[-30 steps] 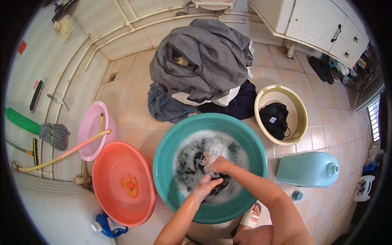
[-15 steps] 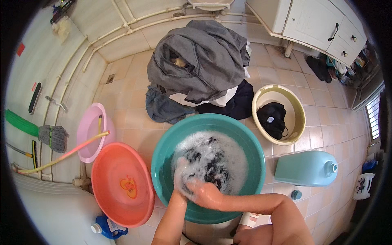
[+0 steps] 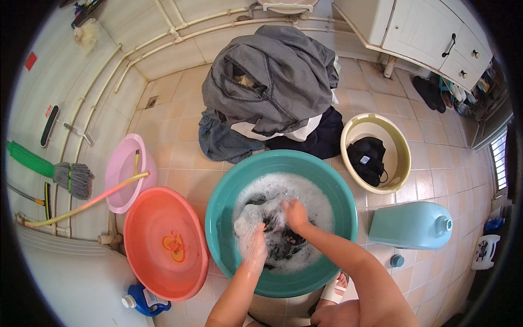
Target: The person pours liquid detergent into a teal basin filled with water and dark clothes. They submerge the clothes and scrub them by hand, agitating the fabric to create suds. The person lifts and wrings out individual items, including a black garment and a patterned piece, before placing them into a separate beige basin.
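Observation:
A teal basin (image 3: 332, 191) full of white suds stands on the tiled floor below me. A dark garment (image 3: 283, 245) lies soaked in the foam. My left hand (image 3: 254, 242), covered in suds, grips the garment at the basin's near left. My right hand (image 3: 296, 213) is closed on the same cloth near the basin's middle. Both forearms come in from the lower edge.
A heap of grey and dark clothes (image 3: 272, 92) lies behind the basin. A cream tub (image 3: 400, 147) with a black item sits right, a light blue jug (image 3: 411, 224) lies below it. An orange basin (image 3: 163, 242) and a pink basin (image 3: 122, 174) with a yellow hose are on the left.
Both hands have moved from the basin's near edge up toward its middle, dragging the dark garment through the suds.

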Action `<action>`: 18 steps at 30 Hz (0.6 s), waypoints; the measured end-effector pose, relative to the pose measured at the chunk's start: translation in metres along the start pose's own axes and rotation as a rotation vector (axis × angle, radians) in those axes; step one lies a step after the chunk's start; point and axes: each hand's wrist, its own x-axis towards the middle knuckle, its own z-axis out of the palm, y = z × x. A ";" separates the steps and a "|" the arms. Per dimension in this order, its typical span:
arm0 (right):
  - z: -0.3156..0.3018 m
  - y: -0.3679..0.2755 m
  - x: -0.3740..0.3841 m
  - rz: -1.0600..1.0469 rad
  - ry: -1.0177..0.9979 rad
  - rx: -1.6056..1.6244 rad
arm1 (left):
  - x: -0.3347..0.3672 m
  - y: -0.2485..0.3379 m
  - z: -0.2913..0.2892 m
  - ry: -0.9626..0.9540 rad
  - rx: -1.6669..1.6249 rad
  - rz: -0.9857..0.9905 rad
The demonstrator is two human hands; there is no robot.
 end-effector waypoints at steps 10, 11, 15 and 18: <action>0.006 0.023 -0.007 0.007 -0.205 0.107 | 0.040 -0.041 -0.066 0.346 0.159 -0.298; 0.002 0.003 -0.023 -0.100 -0.206 0.215 | 0.027 -0.024 -0.044 0.364 0.131 -0.269; -0.042 -0.082 -0.098 -0.383 -0.591 0.409 | 0.034 0.005 -0.048 -0.329 -0.424 -0.444; -0.058 -0.102 -0.123 -0.666 -0.637 0.444 | 0.035 0.001 -0.051 -0.610 -0.578 -0.379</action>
